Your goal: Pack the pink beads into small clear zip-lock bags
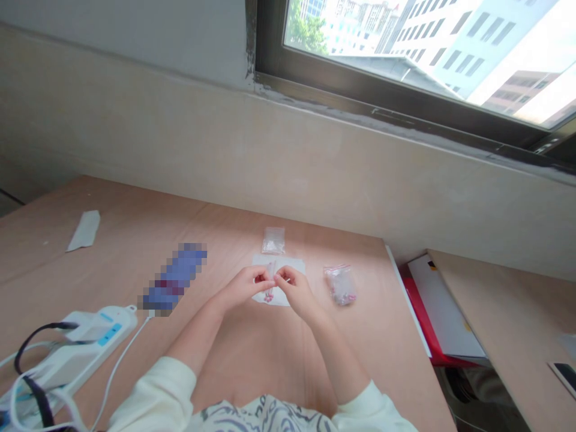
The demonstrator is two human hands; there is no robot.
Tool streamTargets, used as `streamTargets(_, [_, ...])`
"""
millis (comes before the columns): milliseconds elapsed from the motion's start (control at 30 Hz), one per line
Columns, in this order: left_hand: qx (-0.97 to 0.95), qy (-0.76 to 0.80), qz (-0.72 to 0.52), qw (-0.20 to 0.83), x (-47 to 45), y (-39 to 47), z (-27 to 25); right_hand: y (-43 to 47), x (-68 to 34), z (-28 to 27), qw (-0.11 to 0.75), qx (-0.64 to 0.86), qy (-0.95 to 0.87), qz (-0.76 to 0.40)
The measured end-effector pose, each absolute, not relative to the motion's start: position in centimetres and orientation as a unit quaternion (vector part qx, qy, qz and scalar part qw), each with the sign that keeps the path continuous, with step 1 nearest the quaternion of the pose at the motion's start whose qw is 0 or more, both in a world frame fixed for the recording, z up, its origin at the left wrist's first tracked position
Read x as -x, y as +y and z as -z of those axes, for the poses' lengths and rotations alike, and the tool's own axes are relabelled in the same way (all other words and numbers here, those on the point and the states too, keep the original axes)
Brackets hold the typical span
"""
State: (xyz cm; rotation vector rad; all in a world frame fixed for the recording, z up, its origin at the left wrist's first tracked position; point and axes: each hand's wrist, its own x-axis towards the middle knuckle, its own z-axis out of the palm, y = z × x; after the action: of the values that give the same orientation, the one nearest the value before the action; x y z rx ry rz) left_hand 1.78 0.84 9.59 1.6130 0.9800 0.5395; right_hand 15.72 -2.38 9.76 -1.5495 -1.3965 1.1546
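Note:
My left hand (pixel 248 283) and my right hand (pixel 294 288) meet over a white sheet of paper (pixel 283 299), fingertips nearly touching. Each hand is closed in a pinch; whatever lies between the fingertips is too small to make out. Small pinkish-red pieces (pixel 269 296) show just below the fingertips, over the paper, and a thin translucent strip (pixel 270 268) shows above them. Behind the paper lies a clear plastic bag (pixel 273 240). To the right of my right hand is a clear zip bag (pixel 341 284) with pink bits inside.
On the left of the wooden table (pixel 270 354) are a blurred-out phone (pixel 177 279) on a white cable, a power strip (pixel 96 345) with plugs, and a paper scrap (pixel 84 230). Folders (pixel 443 312) stand in the gap at the right. A wall and window (pixel 405 102) rise behind.

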Motion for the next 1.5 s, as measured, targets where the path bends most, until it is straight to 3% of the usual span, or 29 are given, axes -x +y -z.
streamTargets(133, [-0.676,0.427,-0.242,0.55,-2.1,1.0,-9.3,-2.4,-15.5,-9.9,0.381,0.613,-0.524,-0.452])
streamTargets(333, [-0.709,0.506,-0.292,0.396,-1.9,1.9,-8.3,-2.5,-15.2,-10.0,0.398,0.673,-0.521,-0.342])
streamTargets(467, [-0.758,0.471,-0.269,0.363,-1.7,1.8,-8.6,-2.7,-14.8,-10.6,0.378,0.655,-0.557,-0.342])
streamTargets(667, [-0.768,0.416,-0.294,0.389,-1.1,2.0,-9.7,-2.8,-14.6,-11.2,0.379,0.663,-0.516,-0.388])
streamTargets(833, [-0.765,0.376,-0.203,0.481,0.1,1.0,-11.3,-1.8,-14.6,-11.0,0.43,0.626,-0.42,-0.496])
streamTargets(967, [-0.759,0.426,-0.226,0.437,0.7,1.1,-11.1,-0.6,-14.6,-9.7,0.442,0.544,-0.409,-0.585])
streamTargets(1033, [-0.764,0.448,-0.232,0.403,1.1,1.6,-10.4,0.3,-14.7,-8.2,0.443,0.556,-0.428,-0.558])
streamTargets(1100, [-0.773,0.461,-0.22,0.376,1.5,2.3,-9.6,1.3,-15.0,-6.3,0.43,0.611,-0.48,-0.46])
streamTargets(1233, [-0.779,0.487,-0.171,0.356,2.0,2.9,-8.5,2.9,-15.4,-3.0,0.339,0.652,-0.609,-0.298])
streamTargets(1333, [-0.778,0.495,-0.148,0.358,2.0,2.9,-8.2,3.4,-15.4,-1.9,0.278,0.645,-0.663,-0.26])
streamTargets(1500, [-0.775,0.498,-0.143,0.362,1.8,3.0,-7.7,3.6,-15.6,-1.8,0.247,0.637,-0.686,-0.25])
